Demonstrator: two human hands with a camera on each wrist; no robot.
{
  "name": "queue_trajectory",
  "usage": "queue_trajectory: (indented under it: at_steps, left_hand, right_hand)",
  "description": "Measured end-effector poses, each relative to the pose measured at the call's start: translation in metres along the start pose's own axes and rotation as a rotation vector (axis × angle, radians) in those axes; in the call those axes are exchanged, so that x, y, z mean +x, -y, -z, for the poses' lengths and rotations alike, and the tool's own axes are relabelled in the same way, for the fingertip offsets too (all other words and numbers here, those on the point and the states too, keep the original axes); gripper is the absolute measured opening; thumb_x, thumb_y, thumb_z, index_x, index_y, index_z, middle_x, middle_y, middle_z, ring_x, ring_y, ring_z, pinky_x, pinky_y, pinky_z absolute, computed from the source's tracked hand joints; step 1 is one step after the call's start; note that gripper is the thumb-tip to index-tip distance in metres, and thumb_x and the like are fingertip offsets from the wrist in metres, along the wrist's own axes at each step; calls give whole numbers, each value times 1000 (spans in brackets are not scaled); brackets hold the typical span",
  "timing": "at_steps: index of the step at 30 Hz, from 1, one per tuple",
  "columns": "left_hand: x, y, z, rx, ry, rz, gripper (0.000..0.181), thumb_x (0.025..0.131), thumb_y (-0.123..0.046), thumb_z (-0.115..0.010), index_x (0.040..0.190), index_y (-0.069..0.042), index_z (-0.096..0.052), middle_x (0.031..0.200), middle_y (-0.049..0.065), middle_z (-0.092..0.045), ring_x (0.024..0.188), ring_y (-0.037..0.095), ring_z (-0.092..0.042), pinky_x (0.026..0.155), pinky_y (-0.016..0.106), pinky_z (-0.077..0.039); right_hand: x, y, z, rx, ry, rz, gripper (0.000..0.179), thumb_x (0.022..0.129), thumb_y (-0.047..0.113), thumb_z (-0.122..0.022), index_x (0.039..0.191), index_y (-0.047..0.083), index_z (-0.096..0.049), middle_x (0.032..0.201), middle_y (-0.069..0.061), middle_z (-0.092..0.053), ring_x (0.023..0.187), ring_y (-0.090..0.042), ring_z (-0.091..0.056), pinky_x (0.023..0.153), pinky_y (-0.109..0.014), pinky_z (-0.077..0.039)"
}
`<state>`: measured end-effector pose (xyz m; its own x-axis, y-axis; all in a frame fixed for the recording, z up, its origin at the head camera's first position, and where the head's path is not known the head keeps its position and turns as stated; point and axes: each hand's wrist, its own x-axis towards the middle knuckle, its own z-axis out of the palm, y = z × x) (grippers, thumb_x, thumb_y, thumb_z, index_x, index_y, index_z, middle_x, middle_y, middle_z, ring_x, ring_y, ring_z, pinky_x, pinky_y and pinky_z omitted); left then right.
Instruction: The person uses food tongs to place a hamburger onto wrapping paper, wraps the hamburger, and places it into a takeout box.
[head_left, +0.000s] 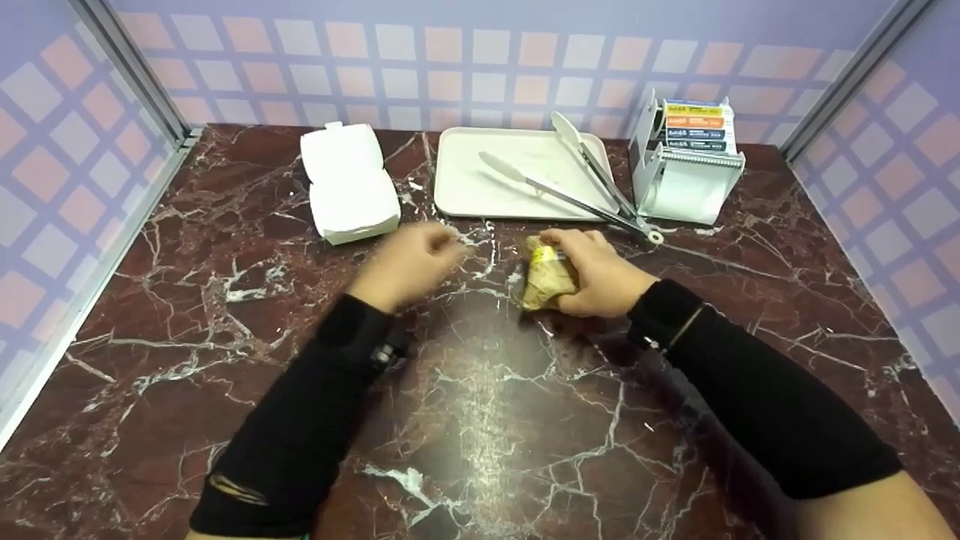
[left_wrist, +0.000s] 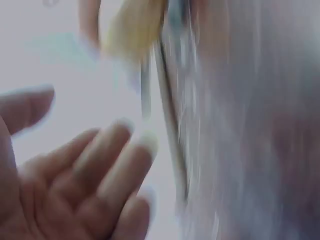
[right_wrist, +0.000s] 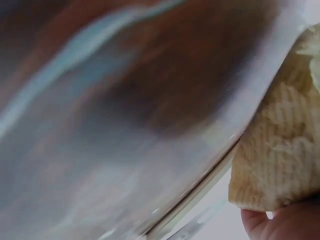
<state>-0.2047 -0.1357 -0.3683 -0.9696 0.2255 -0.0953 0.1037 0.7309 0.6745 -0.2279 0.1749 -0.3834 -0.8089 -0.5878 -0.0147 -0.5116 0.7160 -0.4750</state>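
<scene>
My right hand grips a paper-wrapped bundle just above or on the table; whether it touches the table I cannot tell. The wrapping is yellowish-brown with a bright yellow label on top. In the right wrist view the wrapped bundle shows striped, creased paper, and only a bit of the fingers is visible below it. My left hand, blurred, hovers left of the bundle and holds nothing. The left wrist view shows its fingers loosely bent and apart from the bundle.
An opened white clamshell box stands at the back left. Behind the hands lies a cream tray with metal tongs across it, their hinge end past its front right corner. A dispenser with several label rolls stands at the back right.
</scene>
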Motion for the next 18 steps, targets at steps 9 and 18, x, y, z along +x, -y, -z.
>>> queue_trajectory:
  at_steps: [9,18]
  left_hand:
    - [-2,69,52,273,-174,283,49,106,-30,-58,151,-10,-54,170,27,-27,151,57,-29,123,73,-25]
    - [-5,71,56,309,-71,236,27,106,-21,-55,114,-4,-75,127,20,-72,117,45,-66,102,61,-53]
  right_hand:
    - [-7,-18,12,-67,80,-78,104,72,15,-85,162,18,-34,154,-10,-50,128,-35,-43,116,-58,-34]
    - [-23,-43,25,-83,107,-134,102,75,16,-84,163,20,-33,155,-17,-49,131,-39,-43,113,-62,-39]
